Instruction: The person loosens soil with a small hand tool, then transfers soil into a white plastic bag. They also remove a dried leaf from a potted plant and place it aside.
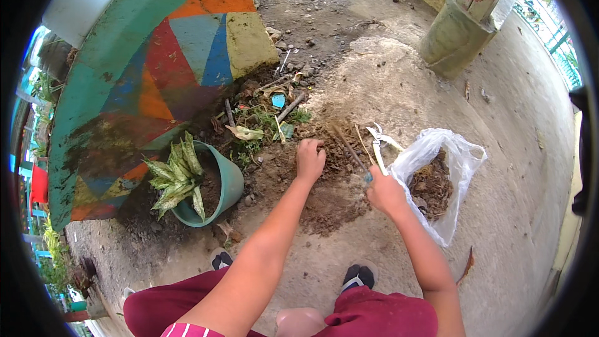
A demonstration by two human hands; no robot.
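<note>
My left hand (pixel 311 161) is low over a heap of loose brown soil (pixel 334 196), its fingers curled around dark soil. In my right hand (pixel 384 192) is a narrow knife-like tool (pixel 349 148), its dirt-covered blade slanting up and left over the soil. Pruning shears with pale handles (pixel 378 143) lie just beyond the right hand, beside a thin stick (pixel 364 143). To the right, a clear plastic bag (pixel 463 161) stands open with brown soil and dry matter inside. A green pot (pixel 232 184) with a leafy variegated plant (pixel 178 178) leans at the left.
A curved wall painted in coloured triangles (pixel 175 56) borders the left side. Plant scraps and sticks (pixel 253 122) lie at its foot, with a blue scrap (pixel 278 100) among them. A post on a concrete base (pixel 452 37) stands at the back right. My sandalled feet (pixel 359 274) are below.
</note>
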